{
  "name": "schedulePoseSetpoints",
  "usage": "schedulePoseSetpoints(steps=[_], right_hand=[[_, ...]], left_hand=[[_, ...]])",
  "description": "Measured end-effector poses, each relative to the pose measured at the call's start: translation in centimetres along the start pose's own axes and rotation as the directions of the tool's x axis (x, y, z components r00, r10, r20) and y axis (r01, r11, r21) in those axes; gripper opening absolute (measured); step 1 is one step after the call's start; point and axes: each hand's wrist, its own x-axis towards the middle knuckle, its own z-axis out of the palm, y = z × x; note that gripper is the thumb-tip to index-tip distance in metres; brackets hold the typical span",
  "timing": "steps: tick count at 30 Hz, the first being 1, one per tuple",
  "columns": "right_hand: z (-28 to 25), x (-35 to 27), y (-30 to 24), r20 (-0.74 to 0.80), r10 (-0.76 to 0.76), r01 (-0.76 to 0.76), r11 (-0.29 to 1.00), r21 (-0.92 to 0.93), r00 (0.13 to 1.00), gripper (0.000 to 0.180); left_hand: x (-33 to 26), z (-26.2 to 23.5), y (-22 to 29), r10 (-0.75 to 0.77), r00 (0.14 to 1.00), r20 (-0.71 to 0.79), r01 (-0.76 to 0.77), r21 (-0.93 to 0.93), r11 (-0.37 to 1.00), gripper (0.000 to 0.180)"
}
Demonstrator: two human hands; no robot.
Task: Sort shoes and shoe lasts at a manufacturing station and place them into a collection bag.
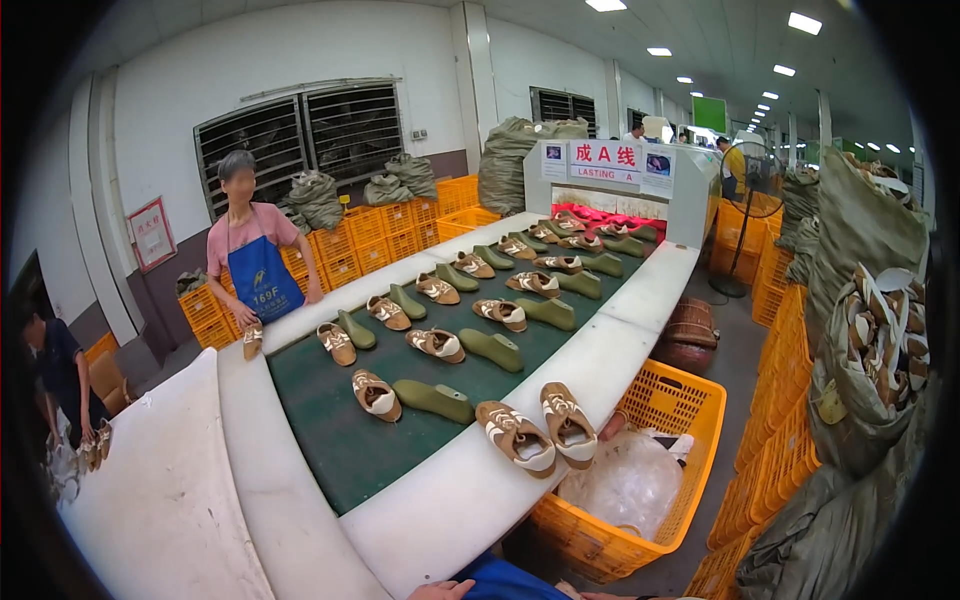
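My left hand (443,591) just shows at the lower edge, its fingers stretched out by the white rim of the table; I make out nothing in it. Only a sliver of my right hand (598,596) enters the picture, its fingers mostly cut off. A pair of brown and white sneakers, one shoe (516,438) beside the other (569,425), stands on the near right part of the white rim (430,520). On the green conveyor belt (310,440), several like sneakers (376,395) lie in rows with green shoe lasts (433,400).
An orange crate (690,420) holding clear plastic (635,480) stands right of the conveyor. Across it, a co-worker in a blue apron (262,280) has a hand by a sneaker (252,341). Stacked orange crates (775,440) and a sack of shoe parts (870,370) line the right. A fan (752,190) stands beyond.
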Motion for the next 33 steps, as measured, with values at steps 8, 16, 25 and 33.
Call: schedulePoseSetpoints(steps=[8,16,25,33], right_hand=[[-2.6,-0.6,-2.3,-0.157,0.141,-0.142,0.99,0.006,0.977,0.054],[2.4,1.1,-4.2,-0.287,0.279,-0.218,0.949,0.227,0.916,0.048],[6.0,-3.7,-2.3,-0.365,0.498,-0.321,0.835,0.447,0.787,0.043],[9.4,-10.2,0.0,-0.24,0.679,-0.529,0.707,0.47,0.694,0.039]], left_hand=[[-0.9,-3.7,-3.9,0.05,0.998,-0.034,-0.051,-0.042,0.998,0.047],[0.7,-11.3,-6.1,0.246,0.969,-0.022,-0.245,0.022,0.969,0.049],[2.3,-14.9,-6.0,0.377,0.92,0.108,-0.376,-0.027,0.926,0.05],[7.3,-14.9,-0.8,0.517,0.854,0.063,-0.514,-0.063,0.856,0.05]])
